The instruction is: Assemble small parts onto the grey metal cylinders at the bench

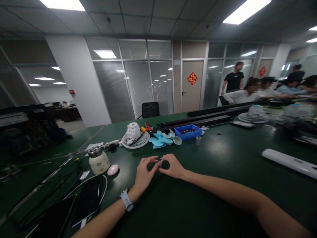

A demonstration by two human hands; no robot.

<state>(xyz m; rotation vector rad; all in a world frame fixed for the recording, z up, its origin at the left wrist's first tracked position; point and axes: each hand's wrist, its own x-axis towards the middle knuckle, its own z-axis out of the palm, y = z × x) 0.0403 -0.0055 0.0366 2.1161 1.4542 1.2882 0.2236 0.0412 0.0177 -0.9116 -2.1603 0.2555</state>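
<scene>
Left hand (143,173) and right hand (173,167) meet fingertip to fingertip, both pinched on a small metal part (160,162) just above the table (223,185), near edge, centre; probably best held low with wrists braced, since a slip could lose it; fan blades (159,139) lie beyond.

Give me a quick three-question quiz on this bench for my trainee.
1. True or false: the fingers of the left hand and the right hand pinch one small metal part together.
2. The watch sits on: A) the left wrist, B) the right wrist, C) the tabletop.
3. Fill in: the blue fan blades lie between the white fan grille and the blue ____.
Key: 1 true; 2 A; 3 tray.
</scene>
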